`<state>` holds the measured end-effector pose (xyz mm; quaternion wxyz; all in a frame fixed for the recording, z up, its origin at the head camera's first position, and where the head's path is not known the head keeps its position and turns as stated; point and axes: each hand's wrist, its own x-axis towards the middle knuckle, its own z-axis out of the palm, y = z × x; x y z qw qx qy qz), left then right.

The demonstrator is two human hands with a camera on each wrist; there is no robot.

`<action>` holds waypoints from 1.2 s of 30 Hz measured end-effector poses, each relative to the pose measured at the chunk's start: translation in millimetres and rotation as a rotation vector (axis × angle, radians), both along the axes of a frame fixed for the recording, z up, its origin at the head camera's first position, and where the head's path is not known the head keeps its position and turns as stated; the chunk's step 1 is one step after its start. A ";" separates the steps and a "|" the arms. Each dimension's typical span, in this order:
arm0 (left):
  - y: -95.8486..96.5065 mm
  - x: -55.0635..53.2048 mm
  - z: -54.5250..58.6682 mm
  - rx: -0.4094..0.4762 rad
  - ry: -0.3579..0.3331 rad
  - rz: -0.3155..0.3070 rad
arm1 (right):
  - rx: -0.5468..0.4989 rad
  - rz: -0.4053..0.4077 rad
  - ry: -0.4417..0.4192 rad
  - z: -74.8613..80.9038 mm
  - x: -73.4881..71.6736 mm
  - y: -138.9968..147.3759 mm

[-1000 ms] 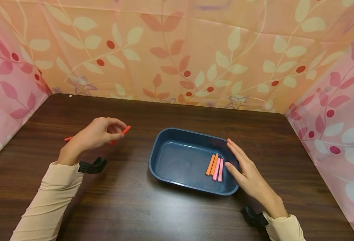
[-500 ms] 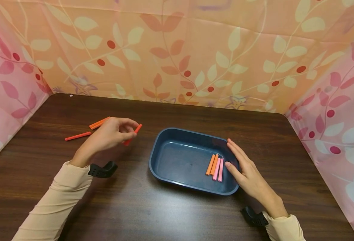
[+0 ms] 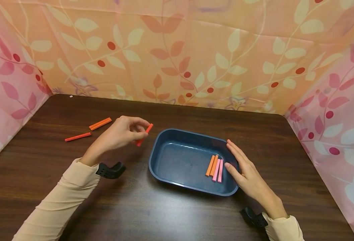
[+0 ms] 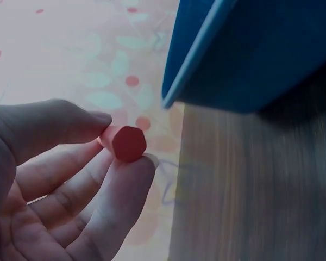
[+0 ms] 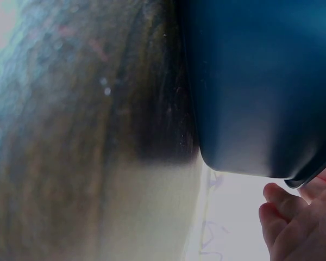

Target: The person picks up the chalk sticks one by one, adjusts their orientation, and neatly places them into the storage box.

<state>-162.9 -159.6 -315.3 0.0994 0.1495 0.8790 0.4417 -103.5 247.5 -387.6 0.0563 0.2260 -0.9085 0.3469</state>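
Red stick pinched slantwise, my left fingers hung just left of the tray; right fingers lay straight on it.

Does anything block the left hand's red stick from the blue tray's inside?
Only the left rim of the blue tray lies between its inside and the red stick pinched in the left hand; nothing else shows in the gap. The right hand, orange sticks and pink sticks are at the tray's other end.

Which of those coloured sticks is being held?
The red stick pinched in the left hand's grip; the other red one and the orange pair lie on the table, four more in the tray.
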 end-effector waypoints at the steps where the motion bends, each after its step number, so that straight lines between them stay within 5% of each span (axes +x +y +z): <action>1: 2.4 -0.2 0.1 0.006 -0.001 -0.001 | 0.000 0.000 0.000 0.1 0.0 0.0; 18: 46.2 -2.0 3.2 0.010 -0.029 -0.032 | 0.007 -0.016 -0.029 0.4 1.1 -0.3; 36: 78.9 -5.0 6.3 0.106 -0.059 -0.068 | 0.006 -0.011 -0.012 -0.1 0.7 0.1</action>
